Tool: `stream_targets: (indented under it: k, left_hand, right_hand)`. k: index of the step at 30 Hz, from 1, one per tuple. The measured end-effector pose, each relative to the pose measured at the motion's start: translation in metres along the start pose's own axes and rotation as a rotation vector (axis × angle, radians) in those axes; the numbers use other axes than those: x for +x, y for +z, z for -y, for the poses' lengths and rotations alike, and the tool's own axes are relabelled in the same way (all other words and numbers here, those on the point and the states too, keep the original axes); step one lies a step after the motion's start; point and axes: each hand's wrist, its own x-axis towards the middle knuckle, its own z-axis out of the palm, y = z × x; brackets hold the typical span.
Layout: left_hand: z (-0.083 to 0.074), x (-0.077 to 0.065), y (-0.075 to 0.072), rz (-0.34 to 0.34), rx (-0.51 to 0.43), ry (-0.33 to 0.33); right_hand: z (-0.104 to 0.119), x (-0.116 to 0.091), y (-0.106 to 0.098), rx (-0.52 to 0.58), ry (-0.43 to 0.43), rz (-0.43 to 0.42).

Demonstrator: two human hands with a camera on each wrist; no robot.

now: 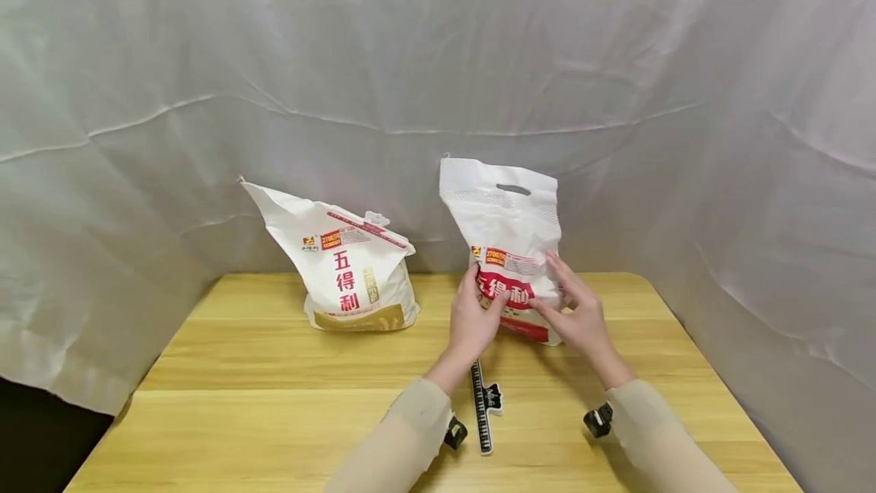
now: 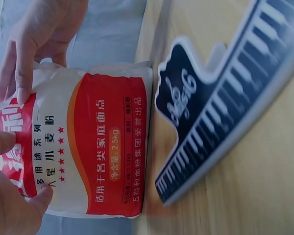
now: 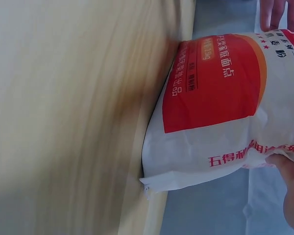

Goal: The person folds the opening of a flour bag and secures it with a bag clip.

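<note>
A white flour bag [image 1: 516,227] with a red label stands at the back right, its top with the handle slot upright. My left hand [image 1: 474,316] grips its left side, thumb on the front label. On the opposite side my right hand [image 1: 575,313] holds it, thumb on the front and fingers along the edge. Close in front of the bag lies a long black clip [image 2: 220,103] with a piano-key pattern and a "Music" tab. Parts of both hands fall outside the wrist views.
To the left stands a second white flour bag [image 1: 356,280] with a gold base band. A red strip-like clip [image 1: 366,229] lies across its slanting folded top. The wooden table [image 1: 274,402] ends at a grey curtain [image 1: 383,74] behind the bags.
</note>
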Motion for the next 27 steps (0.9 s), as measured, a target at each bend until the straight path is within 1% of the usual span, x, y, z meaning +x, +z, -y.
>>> stream_targets:
  k: [2, 5, 9, 13, 20, 23, 27]
  left_hand:
    - [0.004, 0.001, -0.004, -0.02, 0.007, 0.007]
    - [0.01, 0.002, -0.013, -0.029, 0.029, 0.024]
    - [0.014, 0.004, -0.023, -0.034, 0.084, 0.04]
    - [0.016, 0.003, -0.03, -0.049, 0.102, 0.042]
    - [0.017, -0.001, -0.039, -0.075, 0.101, -0.003]
    - [0.017, -0.001, -0.04, -0.086, 0.105, 0.006]
    - [0.019, -0.001, -0.04, -0.065, 0.116, 0.033]
  right_hand:
    - [0.0, 0.003, 0.007, 0.034, -0.001, 0.009]
    - [0.014, 0.011, 0.014, 0.065, 0.018, 0.017]
    - [0.035, 0.022, 0.021, 0.094, 0.09, 0.051]
    - [0.036, 0.029, 0.028, 0.114, 0.138, 0.08]
    - [0.031, 0.038, 0.042, 0.176, 0.168, 0.099]
    - [0.029, 0.04, 0.045, 0.194, 0.168, 0.108]
    - [0.027, 0.041, 0.046, 0.207, 0.176, 0.109]
